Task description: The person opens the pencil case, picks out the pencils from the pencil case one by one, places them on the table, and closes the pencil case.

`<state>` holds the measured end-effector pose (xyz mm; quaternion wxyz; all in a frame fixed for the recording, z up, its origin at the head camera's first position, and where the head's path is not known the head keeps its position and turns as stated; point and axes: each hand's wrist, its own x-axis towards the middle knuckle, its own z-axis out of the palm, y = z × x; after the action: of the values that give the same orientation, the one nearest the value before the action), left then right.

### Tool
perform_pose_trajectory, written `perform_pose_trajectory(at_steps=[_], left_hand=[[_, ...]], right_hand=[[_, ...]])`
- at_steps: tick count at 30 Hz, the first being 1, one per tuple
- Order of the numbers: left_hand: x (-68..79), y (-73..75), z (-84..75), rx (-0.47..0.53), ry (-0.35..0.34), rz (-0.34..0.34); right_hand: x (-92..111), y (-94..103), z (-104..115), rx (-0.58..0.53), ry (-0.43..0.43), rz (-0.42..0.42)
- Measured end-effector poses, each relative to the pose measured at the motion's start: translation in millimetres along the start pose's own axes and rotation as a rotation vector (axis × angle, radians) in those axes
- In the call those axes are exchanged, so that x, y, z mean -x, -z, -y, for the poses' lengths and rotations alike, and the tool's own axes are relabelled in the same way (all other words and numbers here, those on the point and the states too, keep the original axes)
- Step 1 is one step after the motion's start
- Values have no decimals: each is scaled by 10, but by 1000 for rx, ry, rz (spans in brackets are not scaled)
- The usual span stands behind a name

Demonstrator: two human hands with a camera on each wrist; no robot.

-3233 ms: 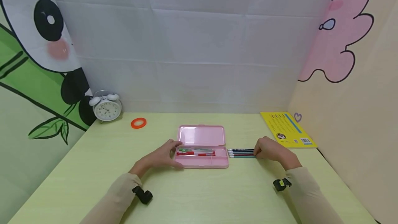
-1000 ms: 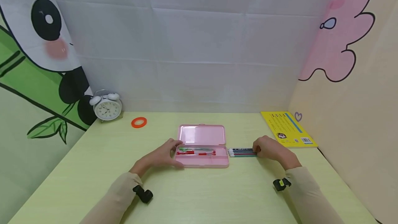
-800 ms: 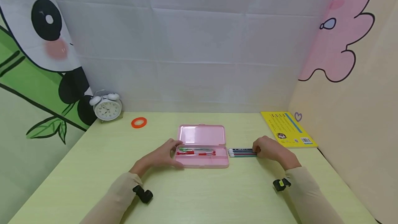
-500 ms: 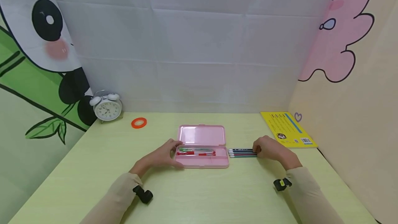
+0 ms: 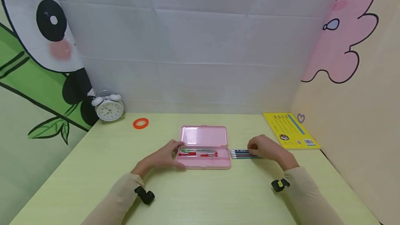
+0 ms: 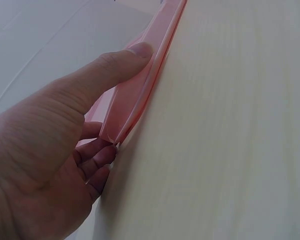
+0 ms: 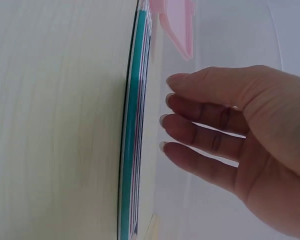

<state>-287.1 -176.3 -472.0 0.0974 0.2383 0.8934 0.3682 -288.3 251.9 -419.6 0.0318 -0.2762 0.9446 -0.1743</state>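
Note:
A pink pencil case (image 5: 197, 163) lies open on the table, its lid (image 5: 203, 135) tipped back. Red pens (image 5: 187, 154) and a green-tipped clear pen (image 5: 190, 150) are in its tray. My left hand (image 5: 162, 155) grips the case's left end, thumb at the near side; the left wrist view shows the thumb on the case's pink wall (image 6: 132, 97). Several pencils (image 5: 240, 154) lie side by side just right of the case, a teal one (image 7: 133, 100) nearest. My right hand (image 5: 269, 148) hovers over them, fingers bent and apart from the pencils, holding nothing.
A white alarm clock (image 5: 109, 109) stands at the back left, with an orange ring (image 5: 140, 123) to its right. A yellow book (image 5: 290, 129) lies at the back right. Behind the table (image 5: 218, 197) hangs a pale cloth (image 5: 200, 44).
My right hand has left the pencils' right ends and moved up and slightly left above them. The left hand still holds the pencil case; the pencils look almost unmoved.

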Motion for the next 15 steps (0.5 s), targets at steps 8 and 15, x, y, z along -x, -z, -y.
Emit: perform_pose_trajectory(at_steps=[8, 15], left_hand=[[1, -2, 4, 3, -1, 0], [-6, 2, -2, 8, 0, 2]], right_hand=[[-198, -111, 197, -129, 16, -3], [-372, -191, 309, -191, -1, 6]])
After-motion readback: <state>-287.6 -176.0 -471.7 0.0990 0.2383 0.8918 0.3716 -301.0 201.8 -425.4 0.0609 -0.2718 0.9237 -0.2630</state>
